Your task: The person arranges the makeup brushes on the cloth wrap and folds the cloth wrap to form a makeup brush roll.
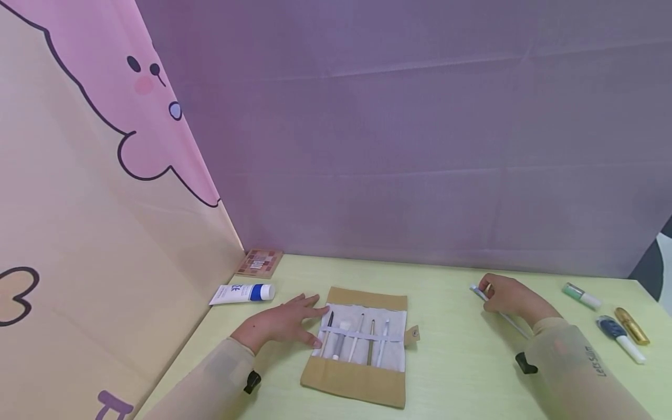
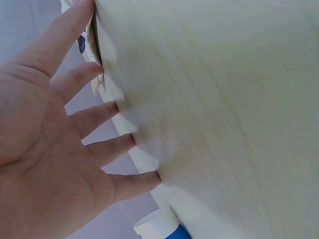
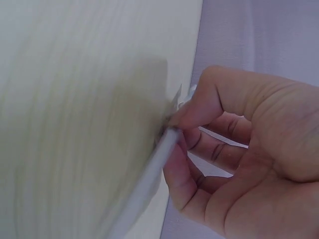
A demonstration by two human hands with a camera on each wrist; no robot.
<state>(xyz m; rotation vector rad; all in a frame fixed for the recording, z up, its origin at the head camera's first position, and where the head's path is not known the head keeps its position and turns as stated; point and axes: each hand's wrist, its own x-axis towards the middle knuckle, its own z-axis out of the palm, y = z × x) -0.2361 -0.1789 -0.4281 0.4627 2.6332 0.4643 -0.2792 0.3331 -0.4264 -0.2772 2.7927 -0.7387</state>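
Note:
An unrolled tan fabric brush roll (image 1: pixel 353 379) lies on the table, with several makeup brushes (image 1: pixel 357 338) held side by side under a strap on its pale lining. My left hand (image 1: pixel 280 322) is spread at the roll's left edge, its thumb over the lining; in the left wrist view its fingertips (image 2: pixel 127 140) come down at the pale tabletop. Off to the right, my right hand (image 1: pixel 510 296) pinches a slim white stick (image 1: pixel 514 324) between thumb and fingers. The stick (image 3: pixel 144 184) slants away from the fingertips in the right wrist view, its kind blurred.
Behind my left hand are a white tube with a blue band (image 1: pixel 241 293) and a flat pinkish-brown box (image 1: pixel 260 263). At the far right lie a green-and-white tube (image 1: pixel 581 296), a dark bottle with a white cap (image 1: pixel 621 338) and a gold tube (image 1: pixel 632 325). Curtains stand behind and left.

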